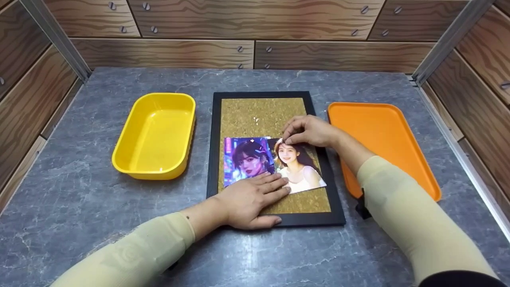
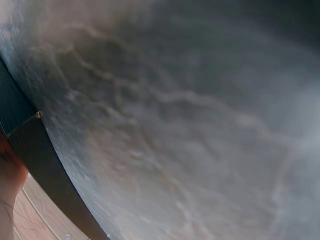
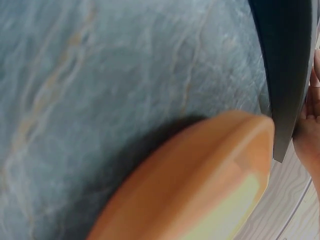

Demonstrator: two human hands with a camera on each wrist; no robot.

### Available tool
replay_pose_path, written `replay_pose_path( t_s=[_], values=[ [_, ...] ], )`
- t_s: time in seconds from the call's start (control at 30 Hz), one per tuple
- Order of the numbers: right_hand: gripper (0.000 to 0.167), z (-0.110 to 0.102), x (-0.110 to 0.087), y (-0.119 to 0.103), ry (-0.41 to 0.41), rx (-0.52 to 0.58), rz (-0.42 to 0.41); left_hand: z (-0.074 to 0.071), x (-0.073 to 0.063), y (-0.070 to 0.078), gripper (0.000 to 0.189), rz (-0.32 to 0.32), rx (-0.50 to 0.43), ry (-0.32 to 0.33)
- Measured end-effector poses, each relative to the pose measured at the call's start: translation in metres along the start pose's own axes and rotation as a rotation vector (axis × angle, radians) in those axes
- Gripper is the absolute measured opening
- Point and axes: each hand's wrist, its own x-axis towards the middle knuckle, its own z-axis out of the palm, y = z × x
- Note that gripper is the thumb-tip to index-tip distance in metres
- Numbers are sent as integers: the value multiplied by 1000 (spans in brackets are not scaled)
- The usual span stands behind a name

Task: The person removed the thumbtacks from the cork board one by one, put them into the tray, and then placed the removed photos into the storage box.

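A cork board [image 1: 275, 205] in a black frame lies flat on the table. Two photos overlap on its cork: a purple-blue portrait [image 1: 249, 157] at left and a portrait in a white top [image 1: 297, 167], slightly tilted, at right. My left hand [image 1: 251, 201] lies flat over their lower edges, fingers spread and thumb on the frame. At the right photo's top edge, my right hand [image 1: 308, 131] pinches with thumb and curled fingers; I cannot tell what small thing sits between the fingertips. A small white pin [image 1: 252, 140] shows at the left photo's top.
Several tiny white pieces [image 1: 256, 120] lie on the upper cork. A yellow bin [image 1: 153, 135] stands left of the board. An orange tray [image 1: 378, 127] lies at right, partly under my right forearm. Wood-patterned walls [image 1: 255, 24] enclose the grey marbled table [image 1: 255, 259].
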Motion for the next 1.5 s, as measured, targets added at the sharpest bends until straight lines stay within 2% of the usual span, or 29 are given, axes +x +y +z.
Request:
replay_pose_path(
  t_s=[0.33,1.0,1.5],
  values=[
    [11,2,2,-1,3,-20,13,1,-2,-1,76,-1,1,0],
    [11,5,4,-3,2,21,19,0,-6,0,75,2,10,10],
    [12,0,0,2,40,114,2,0,0,-1,77,-3,11,-19]
  ],
)
